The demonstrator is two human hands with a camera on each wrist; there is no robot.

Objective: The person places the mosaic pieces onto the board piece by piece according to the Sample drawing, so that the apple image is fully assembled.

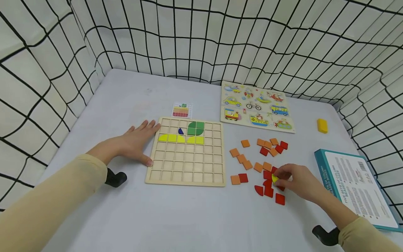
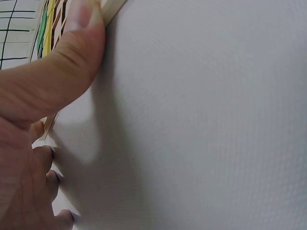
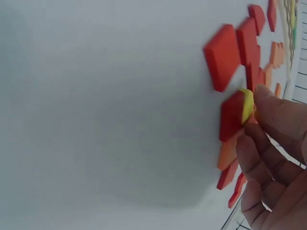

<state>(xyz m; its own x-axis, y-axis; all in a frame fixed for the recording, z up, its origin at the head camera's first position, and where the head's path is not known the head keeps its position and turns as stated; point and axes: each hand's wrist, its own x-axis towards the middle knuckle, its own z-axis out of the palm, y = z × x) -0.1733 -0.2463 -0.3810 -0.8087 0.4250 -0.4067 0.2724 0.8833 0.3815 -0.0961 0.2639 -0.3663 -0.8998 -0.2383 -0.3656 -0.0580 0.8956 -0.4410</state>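
Note:
My left hand [image 1: 135, 141] rests at the left edge of a wooden grid board [image 1: 185, 168], fingers spread and thumb touching its side. In the left wrist view the thumb [image 2: 79, 52] lies against the board's edge. Green pieces [image 1: 196, 128], a dark blue piece [image 1: 181, 131] and a row of yellow pieces [image 1: 172, 138] sit in the board's upper cells. Over the loose pile my right hand [image 1: 297, 180] pinches a yellow piece [image 3: 247, 105] between thumb and fingertips. Red pieces [image 1: 268, 192] and orange tiles [image 1: 241, 158] lie around it, partly hidden by the fingers.
A small pattern card [image 1: 182, 111] lies behind the board. Farther right are a picture puzzle board [image 1: 258, 108], a yellow block [image 1: 322, 126] and a teal-edged box [image 1: 359, 189] near my right forearm. Black netting [image 1: 201, 38] surrounds the table.

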